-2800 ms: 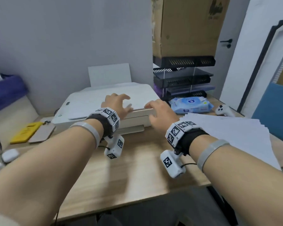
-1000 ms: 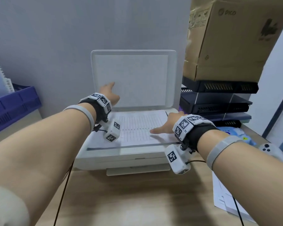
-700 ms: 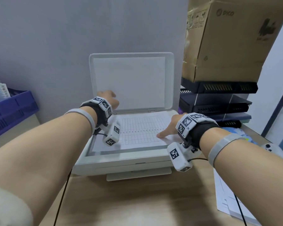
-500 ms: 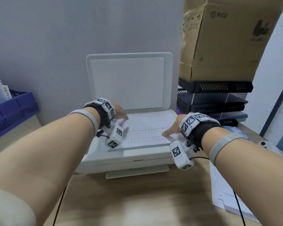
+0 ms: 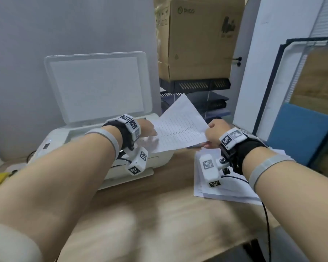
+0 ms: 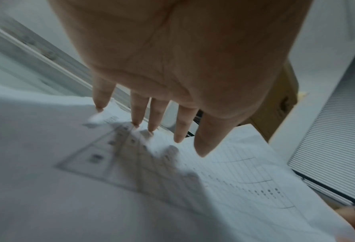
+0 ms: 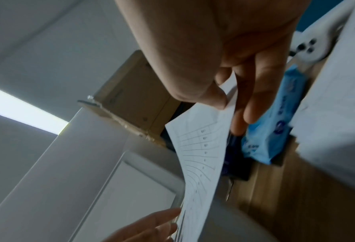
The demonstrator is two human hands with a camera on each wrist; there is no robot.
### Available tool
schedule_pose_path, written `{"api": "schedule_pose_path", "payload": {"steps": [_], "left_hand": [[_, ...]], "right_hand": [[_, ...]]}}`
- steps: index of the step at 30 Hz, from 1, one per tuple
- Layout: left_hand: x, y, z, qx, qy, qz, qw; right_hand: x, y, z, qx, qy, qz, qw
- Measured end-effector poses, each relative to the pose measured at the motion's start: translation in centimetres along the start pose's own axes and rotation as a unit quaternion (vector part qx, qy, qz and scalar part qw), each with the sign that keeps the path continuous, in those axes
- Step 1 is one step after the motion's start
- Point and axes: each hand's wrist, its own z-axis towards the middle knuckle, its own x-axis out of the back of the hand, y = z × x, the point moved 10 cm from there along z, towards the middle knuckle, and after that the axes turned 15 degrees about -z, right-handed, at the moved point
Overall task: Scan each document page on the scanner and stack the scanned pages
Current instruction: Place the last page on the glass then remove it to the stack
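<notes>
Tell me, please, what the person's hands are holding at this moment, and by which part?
The right hand pinches the printed page at its right-hand edge, thumb on top. The left hand holds nothing; its straight fingers are above the page's other end.

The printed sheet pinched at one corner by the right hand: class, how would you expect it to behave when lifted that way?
Probably floppy: the sheet curves away from the right hand's pinch. Likely very light, since thumb and fingers at one corner carry it above the scanner. It may sag or flutter; the left hand lies open by it with straight fingers.
</notes>
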Motion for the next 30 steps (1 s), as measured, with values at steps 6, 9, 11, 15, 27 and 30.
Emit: {"api": "schedule_pose_path", "payload": {"steps": [6, 9, 11, 15, 27, 30], "left_hand": [[-4.1, 10.0, -0.2, -0.107, 0.019, -0.109, 0.988], [-7.7, 15.7, -0.7, -0.163, 0.003, -0.103, 0.981], [-11.0, 17.5, -0.4, -0.169, -0.033, -0.095, 0.981], [-18.3, 19.2, 0.2, -0.143, -0.101, -0.045, 0.983], [-3.2, 14.4, 0.5, -0.177, 0.066, -0.307, 0.933], [2.8, 6.4, 0.3, -0.126, 0.173, -0.415, 0.884]], "right_hand": [[7.7, 12.6, -2.4, -0.124, 0.087, 0.005, 0.988], [10.3, 19.7, -2.2, -0.17, 0.116, -0.008, 0.978], [11.0, 22.5, -2.8, -0.197, 0.124, -0.011, 0.972], [10.6, 27.7, -2.1, -0.221, 0.093, -0.036, 0.97], [10.1, 8.5, -2.7, -0.023, 0.214, -0.192, 0.957], [4.9, -0.9, -2.3, 0.116, 0.175, -0.18, 0.961]]}}
